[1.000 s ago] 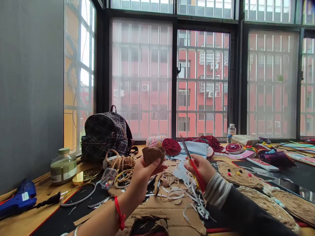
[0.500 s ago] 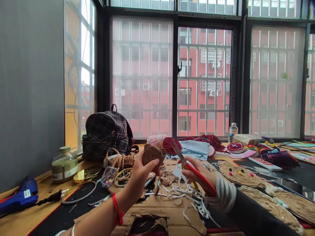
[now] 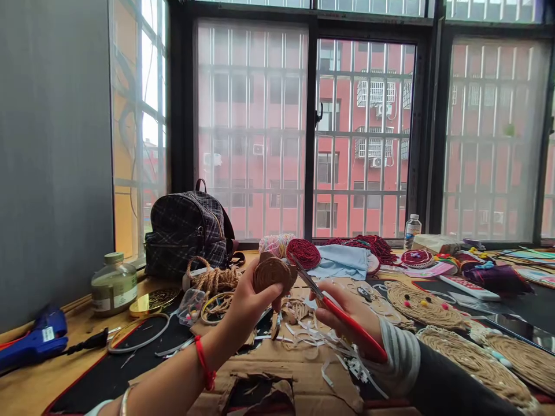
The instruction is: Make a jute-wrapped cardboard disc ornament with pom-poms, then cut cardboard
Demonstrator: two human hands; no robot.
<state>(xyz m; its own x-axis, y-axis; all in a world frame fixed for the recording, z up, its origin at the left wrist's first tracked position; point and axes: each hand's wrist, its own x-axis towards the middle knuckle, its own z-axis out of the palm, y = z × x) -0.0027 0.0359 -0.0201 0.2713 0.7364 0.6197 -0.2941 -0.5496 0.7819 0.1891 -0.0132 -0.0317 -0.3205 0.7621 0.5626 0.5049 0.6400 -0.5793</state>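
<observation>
Pinching the coiled brown disc (image 3: 272, 274) in our left hand (image 3: 248, 301), thumb low on its round, facing side, we grip red-handled scissors (image 3: 347, 320) in our right hand (image 3: 356, 304), long axis slanting forward-left, tips beside the disc.

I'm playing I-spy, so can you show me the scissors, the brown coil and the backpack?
Scissors (image 3: 347, 320): head view, on the red handle.
Brown coil (image 3: 269, 274): head view, on its round wound face.
Backpack (image 3: 184, 234): head view, on its checked front.
</observation>
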